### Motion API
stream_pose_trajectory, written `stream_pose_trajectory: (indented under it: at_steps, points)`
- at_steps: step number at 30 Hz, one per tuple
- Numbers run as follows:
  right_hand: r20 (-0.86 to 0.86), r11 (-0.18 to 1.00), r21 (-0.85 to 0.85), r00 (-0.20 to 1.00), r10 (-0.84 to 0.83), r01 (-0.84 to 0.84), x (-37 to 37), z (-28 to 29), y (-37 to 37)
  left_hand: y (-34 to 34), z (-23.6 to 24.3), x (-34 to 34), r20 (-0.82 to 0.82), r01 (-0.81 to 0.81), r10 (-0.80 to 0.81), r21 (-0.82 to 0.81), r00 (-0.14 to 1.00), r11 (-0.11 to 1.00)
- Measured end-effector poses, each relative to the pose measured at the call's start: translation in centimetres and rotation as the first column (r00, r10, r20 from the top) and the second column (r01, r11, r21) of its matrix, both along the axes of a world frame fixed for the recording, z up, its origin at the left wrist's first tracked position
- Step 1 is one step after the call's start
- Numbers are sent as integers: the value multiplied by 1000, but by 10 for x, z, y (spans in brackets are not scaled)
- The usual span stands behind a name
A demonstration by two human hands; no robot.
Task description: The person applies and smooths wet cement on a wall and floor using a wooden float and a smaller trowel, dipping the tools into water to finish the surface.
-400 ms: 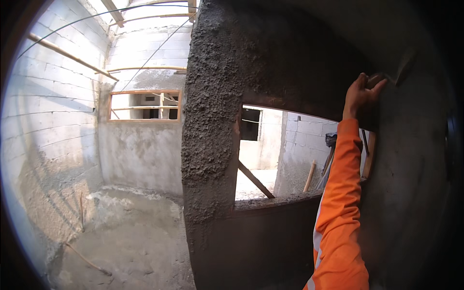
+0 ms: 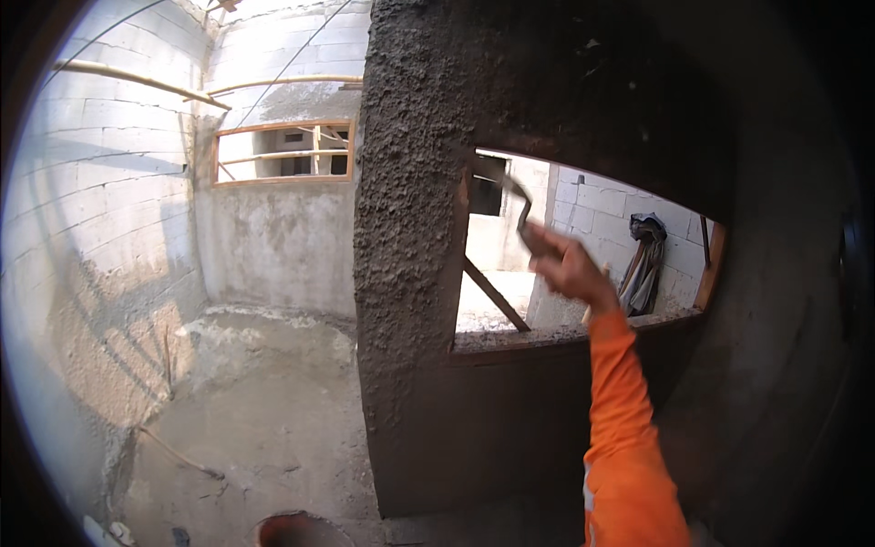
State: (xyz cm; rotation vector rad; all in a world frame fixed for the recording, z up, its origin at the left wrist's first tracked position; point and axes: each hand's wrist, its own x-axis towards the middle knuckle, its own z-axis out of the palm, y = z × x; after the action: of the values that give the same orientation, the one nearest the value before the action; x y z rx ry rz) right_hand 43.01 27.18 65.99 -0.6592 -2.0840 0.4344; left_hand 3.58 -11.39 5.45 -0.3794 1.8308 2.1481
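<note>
My right hand (image 2: 572,272), in an orange sleeve, is closed round the handle of a trowel (image 2: 515,190). The trowel's bent neck rises from the fist, and its blade points up and left, close to the upper left corner of the window opening (image 2: 524,341). Around that opening stands a dark plastered wall (image 2: 519,415). Its left strip (image 2: 401,182) is rough and lumpy, while the part under the opening looks smoother. My left hand is out of view.
A round bucket-like container (image 2: 301,531) shows at the bottom edge. To the left lies a grey floor (image 2: 264,401) beside pale block walls (image 2: 109,219), with a bamboo pole (image 2: 137,80) across them. A dark cloth bundle (image 2: 645,264) stands beyond the opening.
My right hand has swung down and left with the trowel, from the dark upper right wall to in front of the opening. The view has tipped down, bringing the container into sight.
</note>
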Motion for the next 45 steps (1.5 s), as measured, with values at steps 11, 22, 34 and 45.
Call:
stream_pose_trajectory:
  at_steps: [11,22,34,45]
  points:
    - [515,842,-539,796,318,12,-116,-386,-276,39,188,100,-251,615,-561,292,789,733]
    - [691,933,-342,703,169,113,-56,-338,-325,33,245,120,-526,730,-508,458,682,506]
    - [236,436,-879,971,45,193,3,-286,-308,46,267,168,-788,866,-462,172,407,469]
    - [-846,-542,-295,479,-234,-787,18,-365,-308,36,277,142,-618,828,-601,542,507,141]
